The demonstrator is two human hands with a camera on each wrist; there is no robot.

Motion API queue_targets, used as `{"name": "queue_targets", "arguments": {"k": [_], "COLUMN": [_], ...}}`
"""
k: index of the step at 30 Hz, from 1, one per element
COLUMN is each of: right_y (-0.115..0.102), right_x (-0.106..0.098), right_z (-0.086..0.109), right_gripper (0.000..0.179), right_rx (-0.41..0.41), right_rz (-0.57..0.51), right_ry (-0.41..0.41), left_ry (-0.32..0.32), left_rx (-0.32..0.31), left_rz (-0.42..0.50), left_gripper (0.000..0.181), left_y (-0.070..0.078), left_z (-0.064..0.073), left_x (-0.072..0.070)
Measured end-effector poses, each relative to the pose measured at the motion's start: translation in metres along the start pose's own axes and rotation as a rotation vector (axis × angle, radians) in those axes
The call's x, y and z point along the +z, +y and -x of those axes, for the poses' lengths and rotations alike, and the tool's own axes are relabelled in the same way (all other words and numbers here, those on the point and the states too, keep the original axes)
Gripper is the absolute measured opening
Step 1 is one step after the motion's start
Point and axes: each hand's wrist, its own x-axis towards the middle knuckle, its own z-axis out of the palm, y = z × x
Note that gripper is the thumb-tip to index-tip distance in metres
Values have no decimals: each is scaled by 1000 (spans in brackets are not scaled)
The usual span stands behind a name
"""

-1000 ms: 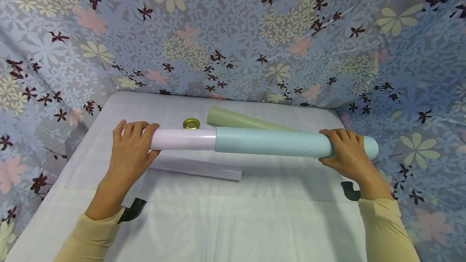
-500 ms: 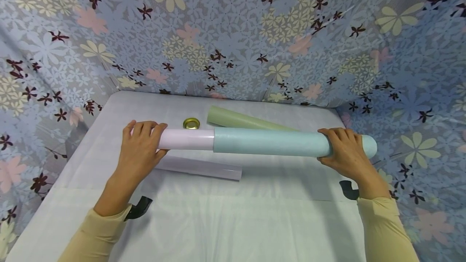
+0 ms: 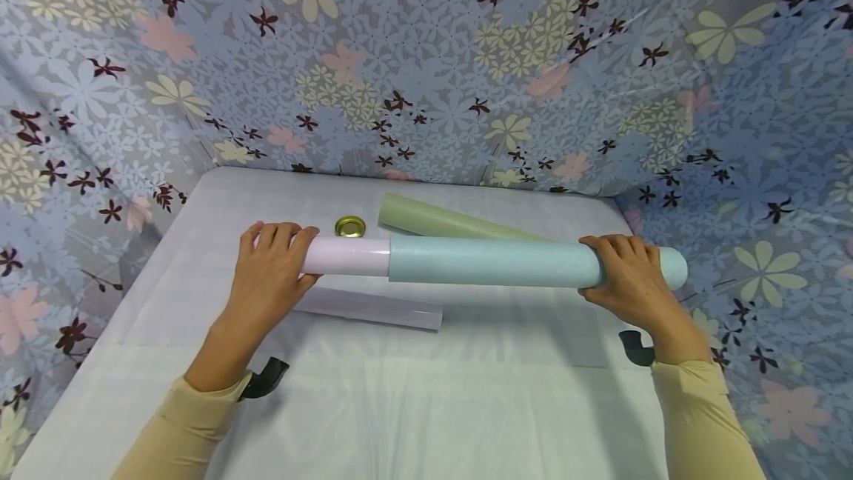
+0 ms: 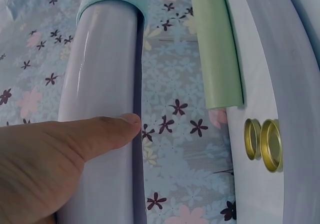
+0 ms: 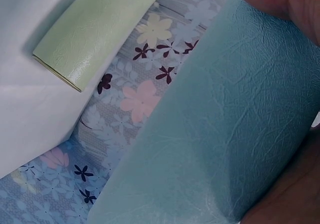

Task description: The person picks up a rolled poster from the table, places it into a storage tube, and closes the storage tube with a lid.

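Note:
My left hand [image 3: 269,272] grips a glossy pale pink tube [image 3: 349,255] near its left end, thumb below and fingers over the top. In the left wrist view the thumb lies across this tube [image 4: 100,84]. The pink tube's right end is inside a wider light teal tube [image 3: 493,261] with a creased surface, so that end is hidden. Gripping the teal tube near its rounded right end is my right hand [image 3: 629,272]. Both tubes line up level above the table; the right wrist view shows the teal surface [image 5: 200,134] close up.
On the white-covered table [image 3: 433,413] behind the tubes lie a green tube [image 3: 460,222] and a small gold-coloured lid [image 3: 349,227]. A pale lilac tube [image 3: 380,310] lies in front, partly hidden by the left hand. Floral fabric [image 3: 426,58] hangs around the table's back and sides.
My left hand has moved right, and less of the pink tube shows outside the teal one. The right hand and teal tube have shifted slightly left.

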Motion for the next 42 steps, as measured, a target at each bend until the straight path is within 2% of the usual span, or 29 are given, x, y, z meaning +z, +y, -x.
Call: {"name": "queue_targets", "arguments": {"k": [16, 28, 42], "right_y": [-3, -9, -16], "right_x": [2, 3, 7], "right_z": [0, -4, -6], "right_gripper": [82, 81, 80], "right_rx": [1, -2, 7], "right_rz": [-24, -26, -20], "right_ry": [-8, -15, -17], "left_ry": [0, -3, -59], "left_rx": [1, 29, 6], "left_rz": [-5, -26, -23], "left_gripper": [64, 64, 67], "left_y": [15, 32, 48], "left_z": [-6, -10, -14], "left_x": [5, 12, 17]}}
